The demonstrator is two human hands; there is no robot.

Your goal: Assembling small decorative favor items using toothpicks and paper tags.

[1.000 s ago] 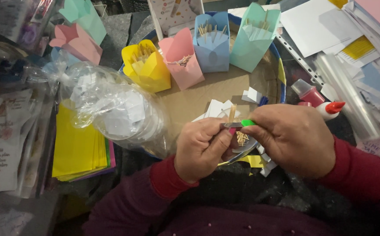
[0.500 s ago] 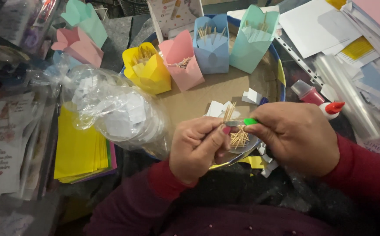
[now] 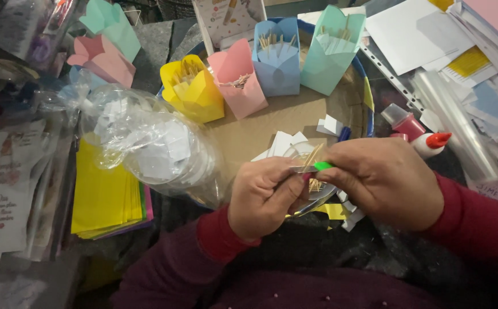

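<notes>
My left hand and my right hand meet over a small clear round container that holds wooden toothpicks. Between the fingers of both hands lies a thin metal tool with a green grip, the right hand pinching its green end. A few toothpicks stick up behind the tool. What the left fingers pinch besides the tool is hidden. Behind the hands, on a round cardboard tray, stand yellow, pink, blue and mint paper cups with toothpicks in them.
A clear plastic bag of white paper pieces lies left of the hands. A stack of yellow paper sheets lies further left. A glue bottle with a red tip and piles of paper sit on the right. White paper scraps lie on the tray.
The hands have shifted slightly and the clear container with toothpicks has come up between them; the toothpicks now stick up behind the green-handled tool.
</notes>
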